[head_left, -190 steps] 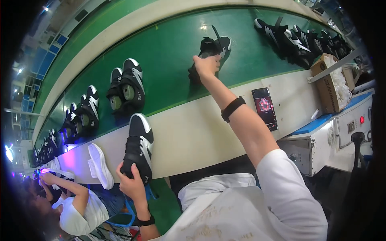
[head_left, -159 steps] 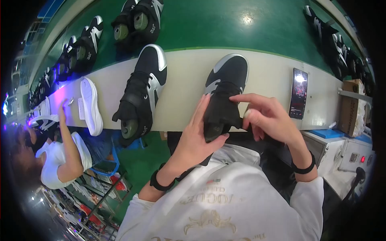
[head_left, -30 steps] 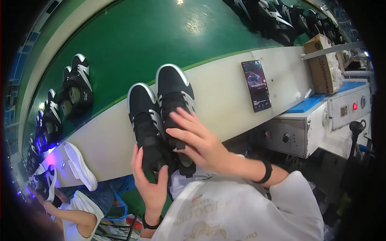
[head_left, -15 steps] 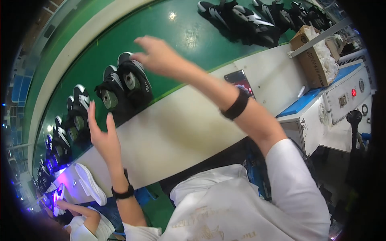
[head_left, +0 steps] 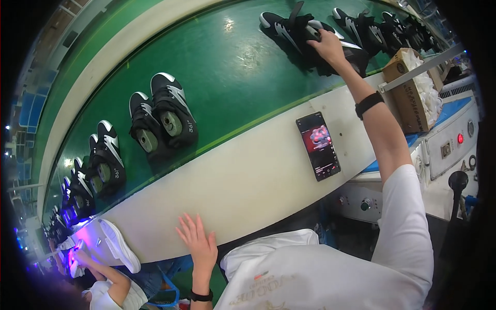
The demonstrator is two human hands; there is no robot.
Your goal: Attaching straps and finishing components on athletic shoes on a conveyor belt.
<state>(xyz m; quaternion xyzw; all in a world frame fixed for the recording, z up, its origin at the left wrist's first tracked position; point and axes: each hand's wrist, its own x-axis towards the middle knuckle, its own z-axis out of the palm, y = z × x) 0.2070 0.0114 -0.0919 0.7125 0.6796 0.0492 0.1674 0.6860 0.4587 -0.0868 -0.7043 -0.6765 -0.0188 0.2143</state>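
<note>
My right hand (head_left: 329, 47) is closed on the upper part of a black-and-white sneaker (head_left: 287, 32) at the far right of a green conveyor belt (head_left: 227, 88). The fingertips sit at the shoe's opening, partly hidden. A second dark shoe lies against it, half covered by my hand and arm. My left hand (head_left: 200, 245) is open and empty, fingers spread over the near edge of the white worktable (head_left: 232, 186). A pair of black-and-white sneakers (head_left: 168, 111) stands on the belt, farther left, with toes pointing away.
A phone (head_left: 319, 146) with a lit screen lies on the worktable. At the right stand a cardboard box (head_left: 411, 95) of white crumpled material and a control panel (head_left: 452, 137). More sneakers (head_left: 106, 155) line the belt. A white shoe sole (head_left: 120, 245) lies near a co-worker (head_left: 116, 287) at lower left.
My right hand has moved right from above the left pair to the sneaker at the far right and closed on it. My left hand has drawn back to the table's near edge.
</note>
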